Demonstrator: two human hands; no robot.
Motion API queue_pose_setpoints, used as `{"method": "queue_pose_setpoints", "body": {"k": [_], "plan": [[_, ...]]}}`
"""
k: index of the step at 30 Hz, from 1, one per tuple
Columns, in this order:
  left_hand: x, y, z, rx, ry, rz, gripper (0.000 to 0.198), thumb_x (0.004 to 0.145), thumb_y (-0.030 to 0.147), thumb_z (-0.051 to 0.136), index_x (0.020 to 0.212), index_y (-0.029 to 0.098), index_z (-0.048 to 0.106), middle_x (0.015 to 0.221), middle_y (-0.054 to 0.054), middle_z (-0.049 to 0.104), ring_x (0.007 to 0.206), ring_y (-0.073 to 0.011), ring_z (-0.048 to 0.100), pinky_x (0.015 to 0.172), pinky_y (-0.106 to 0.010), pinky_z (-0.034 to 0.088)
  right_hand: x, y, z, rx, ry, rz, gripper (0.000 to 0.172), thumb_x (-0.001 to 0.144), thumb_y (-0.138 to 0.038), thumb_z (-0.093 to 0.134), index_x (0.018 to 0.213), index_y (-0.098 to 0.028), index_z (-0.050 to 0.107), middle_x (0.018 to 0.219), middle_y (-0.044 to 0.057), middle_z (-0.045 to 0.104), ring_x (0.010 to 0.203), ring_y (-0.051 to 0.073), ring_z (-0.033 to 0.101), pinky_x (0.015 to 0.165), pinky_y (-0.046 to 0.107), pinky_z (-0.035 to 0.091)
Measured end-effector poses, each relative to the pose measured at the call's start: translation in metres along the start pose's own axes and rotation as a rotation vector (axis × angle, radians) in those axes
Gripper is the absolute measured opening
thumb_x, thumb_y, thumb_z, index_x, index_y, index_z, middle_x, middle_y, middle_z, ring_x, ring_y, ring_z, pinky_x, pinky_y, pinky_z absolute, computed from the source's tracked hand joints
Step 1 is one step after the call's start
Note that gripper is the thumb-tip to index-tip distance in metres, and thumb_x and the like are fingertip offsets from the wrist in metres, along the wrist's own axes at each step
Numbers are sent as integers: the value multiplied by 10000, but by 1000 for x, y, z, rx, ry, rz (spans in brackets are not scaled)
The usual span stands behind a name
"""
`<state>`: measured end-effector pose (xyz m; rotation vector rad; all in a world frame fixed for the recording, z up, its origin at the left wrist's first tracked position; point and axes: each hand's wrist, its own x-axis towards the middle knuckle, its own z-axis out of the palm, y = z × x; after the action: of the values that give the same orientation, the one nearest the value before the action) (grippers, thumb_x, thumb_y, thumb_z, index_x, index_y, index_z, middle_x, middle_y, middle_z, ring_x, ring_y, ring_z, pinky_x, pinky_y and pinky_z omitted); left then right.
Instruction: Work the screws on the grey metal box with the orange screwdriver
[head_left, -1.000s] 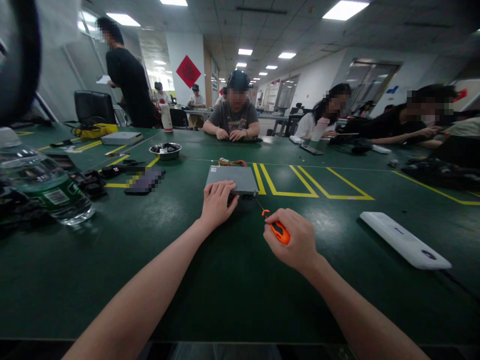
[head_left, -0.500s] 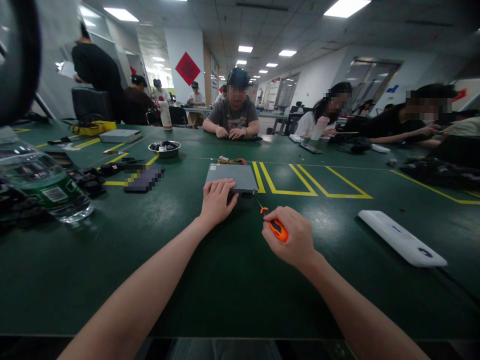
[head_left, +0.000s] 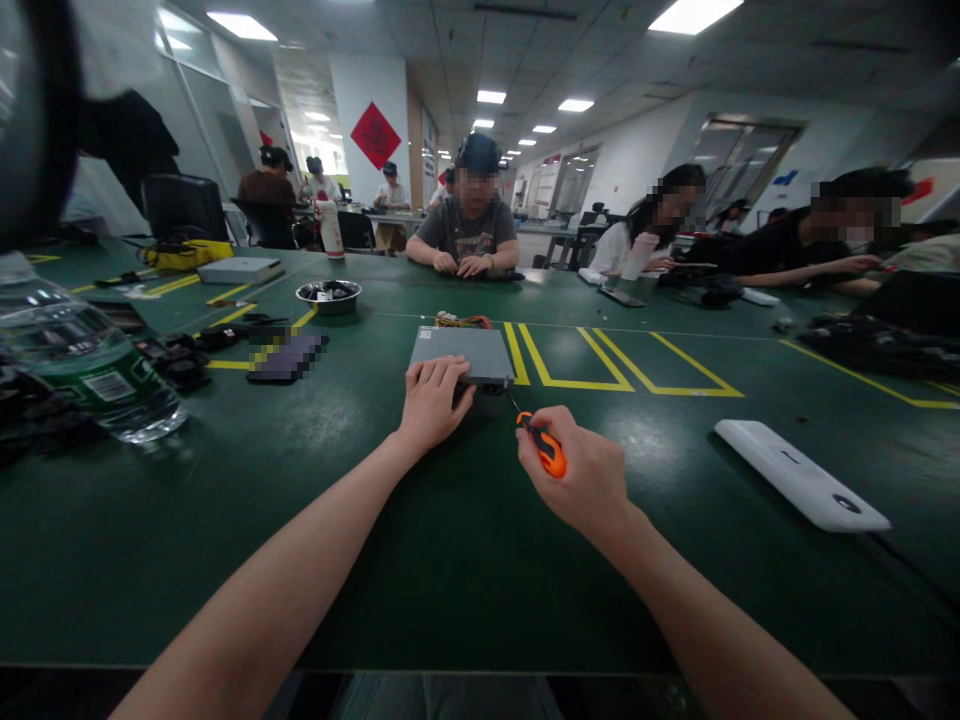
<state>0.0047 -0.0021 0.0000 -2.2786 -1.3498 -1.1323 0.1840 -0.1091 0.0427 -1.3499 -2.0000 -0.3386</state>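
Observation:
A flat grey metal power supply unit (head_left: 480, 350) lies on the green table, with a bundle of coloured wires (head_left: 461, 321) at its far side. My left hand (head_left: 433, 405) grips its near left corner, fingers over the top and thumb at the front face. In my right hand (head_left: 581, 470) is a screwdriver (head_left: 553, 458) with an orange and black handle, held closed between the fingers. Its thin shaft points up and left to the unit's near right corner. Whether the tip sits in a screw is too small to tell.
To the left stand a water bottle (head_left: 97, 370), a dark phone (head_left: 286, 358) and a steel bowl (head_left: 328, 297) of small parts. On the right lies a white corded device (head_left: 799, 475). Yellow tape (head_left: 577, 385) marks the table. A person (head_left: 465, 225) sits opposite.
My right hand and the screwdriver have shifted slightly left, and the handle has turned a little. My left hand stays on the unit. A standing person in black has moved left in the background.

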Motion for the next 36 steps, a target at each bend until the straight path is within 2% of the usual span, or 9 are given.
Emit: {"method": "queue_pose_setpoints", "body": {"k": [8,11,15,19,21,25,28,31,36], "plan": [[-1,1,-2,-6,7,13,238,849,276,454,1078,235,504,1190,-41,570,1113,-203,476,954,-392,264,-2,-11,2,-24,-104,-178,56,734,-156,503,751,-176,552,788,40,501,711,137,432,609,252,357],[0,1,-2,-4,4,11,238,851,275,446,1078,235,506,1190,-47,569,1112,-207,478,952,-394,267,-1,-13,0,2,-154,-158,64,744,-216,517,754,-170,559,809,47,494,728,143,427,628,265,359],[0,1,-2,-3,16,15,237,847,265,448,1075,235,504,1184,-45,572,1111,-207,479,953,-395,263,2,-6,-4,47,-102,-99,258,813,-395,468,788,-164,579,771,44,522,697,136,469,606,259,359],[0,0,-1,-10,16,20,242,842,265,462,1078,232,500,1183,-40,573,1115,-206,475,959,-396,254,2,1,-3,74,-63,80,305,848,-408,398,958,-152,522,618,-17,525,499,89,448,487,217,318],[-1,0,-1,-14,15,20,243,843,267,461,1081,232,500,1184,-41,573,1116,-205,475,959,-396,254,1,1,-2,95,-54,100,249,841,-366,404,930,-152,495,592,-33,506,463,76,424,466,206,310],[-1,0,0,-19,13,22,248,846,269,458,1086,232,502,1184,-40,572,1119,-204,472,956,-396,259,0,-3,-2,75,-56,-69,71,772,-218,457,758,-166,502,708,9,505,621,103,455,575,234,360],[-1,-1,1,-21,18,24,245,845,269,461,1083,234,502,1186,-36,571,1121,-201,470,954,-392,261,1,-7,-3,68,-102,-108,46,731,-178,468,711,-167,508,752,25,468,687,124,430,602,247,356],[-1,-1,1,-18,24,24,237,846,270,460,1077,232,502,1185,-32,571,1124,-199,467,958,-389,256,2,-9,-5,92,-156,-112,128,767,-280,484,723,-169,531,772,32,464,704,132,428,614,259,363],[-1,-1,0,-12,11,25,236,849,271,455,1077,228,500,1185,-40,571,1121,-204,469,959,-393,254,2,-6,-5,117,-112,-21,274,840,-400,413,857,-171,562,731,25,514,655,121,477,589,253,369]]}}
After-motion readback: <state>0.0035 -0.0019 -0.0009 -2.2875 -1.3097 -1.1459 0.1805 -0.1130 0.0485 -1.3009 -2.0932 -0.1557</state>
